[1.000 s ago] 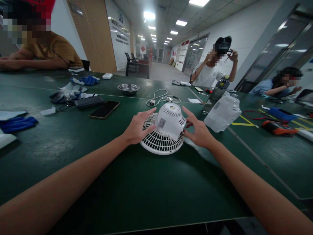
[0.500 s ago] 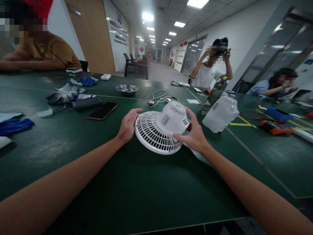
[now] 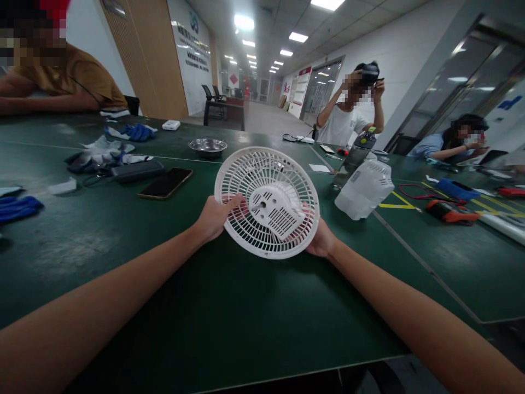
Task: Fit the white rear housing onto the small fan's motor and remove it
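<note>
A white fan housing point(image 3: 283, 210) with a round slotted grille is held up over the green table, tilted so its inner side faces me. A short metal shaft pokes out of its hub. My left hand point(image 3: 215, 217) grips the left rim, thumb over the grille. Behind the lower right rim, my right hand point(image 3: 322, 239) supports the housing; its fingers are mostly hidden by the grille. Right of the fan, a translucent white plastic piece with vent slots point(image 3: 363, 191) stands on the table near a clear bottle point(image 3: 356, 156).
On the left lie a phone point(image 3: 165, 183), a dark case point(image 3: 137, 171), grey gloves point(image 3: 102, 153) and blue gloves point(image 3: 20, 208). A steel bowl point(image 3: 208, 146) sits beyond the fan. Rightward is an orange multimeter point(image 3: 451, 212). Several people sit or stand around the table.
The fan housing has been turned over: its outer motor cover faced up before, and now the grille's inner side and shaft show. My right hand has moved from the cover to behind the rim.
</note>
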Action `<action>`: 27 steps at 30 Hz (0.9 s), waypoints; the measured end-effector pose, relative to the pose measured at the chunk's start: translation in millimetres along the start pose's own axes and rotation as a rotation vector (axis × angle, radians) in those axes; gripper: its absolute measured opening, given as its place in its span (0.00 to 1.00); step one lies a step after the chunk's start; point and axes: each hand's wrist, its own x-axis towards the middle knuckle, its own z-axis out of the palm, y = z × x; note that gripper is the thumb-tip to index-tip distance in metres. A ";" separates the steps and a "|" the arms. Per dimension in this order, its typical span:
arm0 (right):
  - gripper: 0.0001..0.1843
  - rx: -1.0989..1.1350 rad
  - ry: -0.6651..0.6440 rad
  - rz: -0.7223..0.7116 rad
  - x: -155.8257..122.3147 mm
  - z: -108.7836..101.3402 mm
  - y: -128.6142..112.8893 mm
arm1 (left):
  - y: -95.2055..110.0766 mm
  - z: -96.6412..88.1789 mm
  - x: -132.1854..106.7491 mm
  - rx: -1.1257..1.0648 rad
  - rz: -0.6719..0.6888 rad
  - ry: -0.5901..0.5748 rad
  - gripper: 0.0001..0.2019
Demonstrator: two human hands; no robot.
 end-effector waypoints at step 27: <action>0.36 -1.495 1.470 -0.598 -32.0 -139.0 -77.2 | 12.2 -4.8 2.9 0.235 -0.042 0.039 0.11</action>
